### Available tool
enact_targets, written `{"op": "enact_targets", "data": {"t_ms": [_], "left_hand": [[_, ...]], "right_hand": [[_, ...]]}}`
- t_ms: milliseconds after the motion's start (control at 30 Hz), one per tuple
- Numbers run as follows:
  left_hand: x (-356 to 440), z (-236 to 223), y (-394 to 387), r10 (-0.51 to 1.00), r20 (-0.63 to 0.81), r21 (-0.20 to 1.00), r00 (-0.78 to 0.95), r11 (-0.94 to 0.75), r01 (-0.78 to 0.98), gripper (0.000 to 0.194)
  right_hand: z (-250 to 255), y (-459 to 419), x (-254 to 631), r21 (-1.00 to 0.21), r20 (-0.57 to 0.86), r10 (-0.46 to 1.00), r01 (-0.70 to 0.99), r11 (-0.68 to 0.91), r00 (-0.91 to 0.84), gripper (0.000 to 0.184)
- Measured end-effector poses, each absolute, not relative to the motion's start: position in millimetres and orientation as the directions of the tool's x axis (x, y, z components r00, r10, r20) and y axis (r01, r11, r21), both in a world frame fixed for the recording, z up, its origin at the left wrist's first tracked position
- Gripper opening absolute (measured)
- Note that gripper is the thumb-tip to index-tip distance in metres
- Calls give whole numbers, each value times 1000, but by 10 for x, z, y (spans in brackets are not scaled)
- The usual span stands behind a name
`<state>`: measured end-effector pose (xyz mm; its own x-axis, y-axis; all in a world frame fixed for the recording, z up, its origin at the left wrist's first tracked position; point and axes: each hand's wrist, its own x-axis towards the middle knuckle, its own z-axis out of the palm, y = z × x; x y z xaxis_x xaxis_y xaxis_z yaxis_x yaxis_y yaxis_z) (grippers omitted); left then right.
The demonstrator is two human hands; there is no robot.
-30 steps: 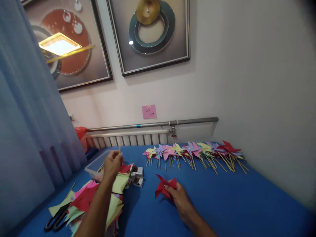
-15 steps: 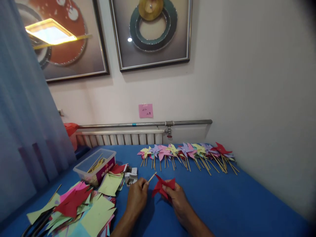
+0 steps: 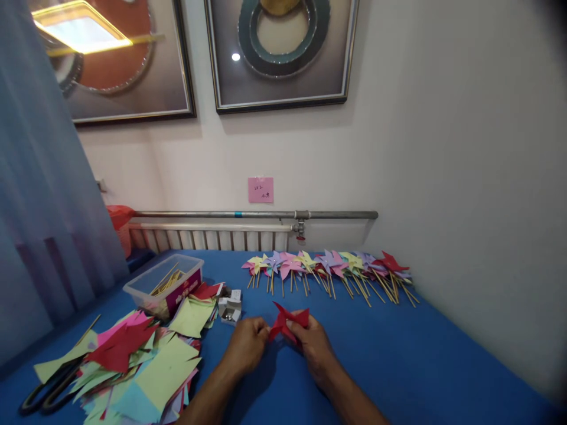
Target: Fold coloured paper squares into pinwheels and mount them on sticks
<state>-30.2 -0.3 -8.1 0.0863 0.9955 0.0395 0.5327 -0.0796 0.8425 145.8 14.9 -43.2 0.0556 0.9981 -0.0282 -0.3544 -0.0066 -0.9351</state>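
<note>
My right hand point(image 3: 310, 342) holds a folded red paper pinwheel point(image 3: 290, 323), its thumb pressed on the front near the middle. Fingers closed, my left hand point(image 3: 248, 343) is right beside the pinwheel's left point. The thin wooden stick seen in it half a second ago is hidden now, apparently behind the red paper. Left of my left hand sit small white boxes point(image 3: 229, 308) with tiny metal pieces inside. A stack of cut paper squares point(image 3: 191, 317) lies beside them.
Finished pinwheels on sticks point(image 3: 328, 264) lie in a row at the table's back. A clear plastic tub point(image 3: 166, 289) holds more sticks. Front left are a large pile of slit paper pieces point(image 3: 155, 375) and black-handled scissors point(image 3: 51, 389). A blue curtain point(image 3: 48, 195) hangs at left.
My left hand has moved against the left side of the red pinwheel, and the stick it held out is out of sight. My right hand keeps its grip. The view has tilted down slightly.
</note>
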Motion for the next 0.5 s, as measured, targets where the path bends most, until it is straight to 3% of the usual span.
{"op": "enact_targets", "data": {"t_ms": [500], "left_hand": [[-298, -123, -1, 994, 43, 803, 103, -96, 588, 29]], "right_hand": [[-366, 113, 1449, -942, -4, 999, -336, 14, 53, 35]]}}
